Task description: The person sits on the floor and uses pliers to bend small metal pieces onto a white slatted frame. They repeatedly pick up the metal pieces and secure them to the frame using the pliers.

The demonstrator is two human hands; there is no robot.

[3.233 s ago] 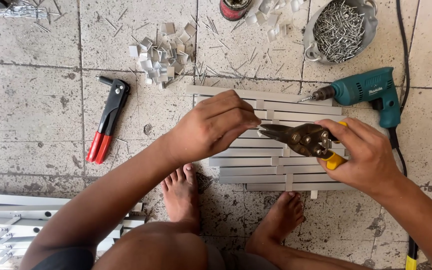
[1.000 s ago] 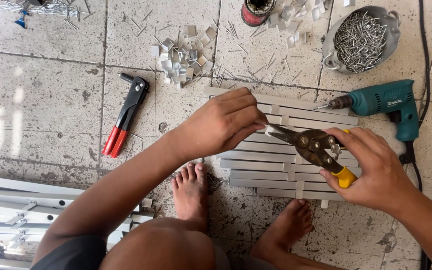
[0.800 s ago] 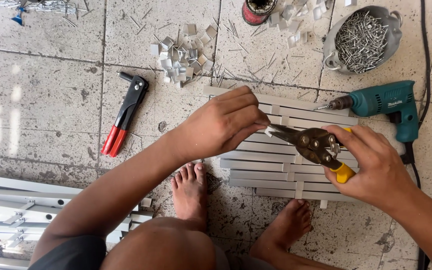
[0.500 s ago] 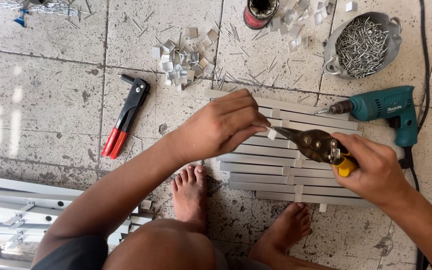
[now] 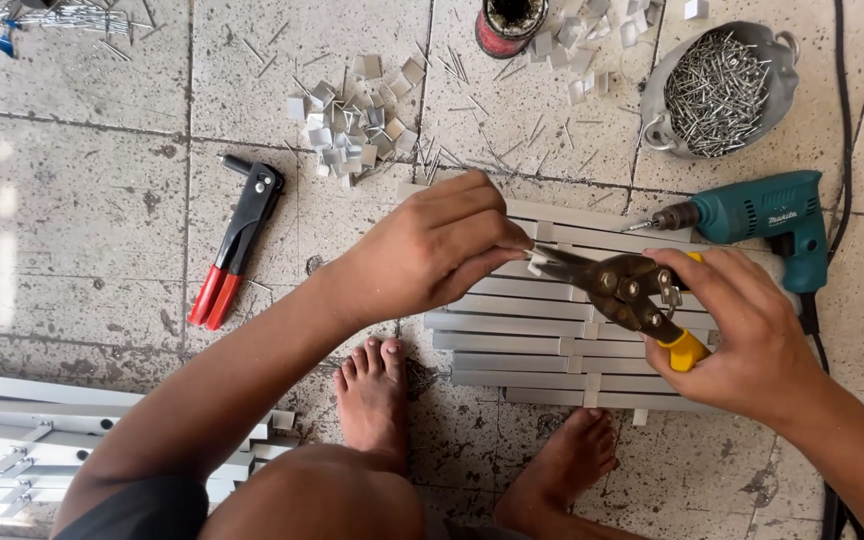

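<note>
My right hand (image 5: 742,330) grips yellow-handled metal snips (image 5: 624,290), their blades pointing left and closed on a small white metal piece (image 5: 535,259). My left hand (image 5: 432,250) pinches that piece between thumb and fingers, right at the blade tips. Both hands hover above a stack of white slotted metal strips (image 5: 542,340) lying on the tiled floor. My bare feet (image 5: 377,400) rest just below the stack.
A teal electric drill (image 5: 767,225) lies right of the strips, its cord running down the right edge. A metal pot of nails (image 5: 717,85) sits top right, a red-handled rivet gun (image 5: 234,245) left, cut white pieces (image 5: 347,130) above, white frames (image 5: 32,440) bottom left.
The snips have shifted slightly and my right hand has squeezed the handles tighter; my left hand keeps pinching the small piece at the blades. The camera view drifted a little.
</note>
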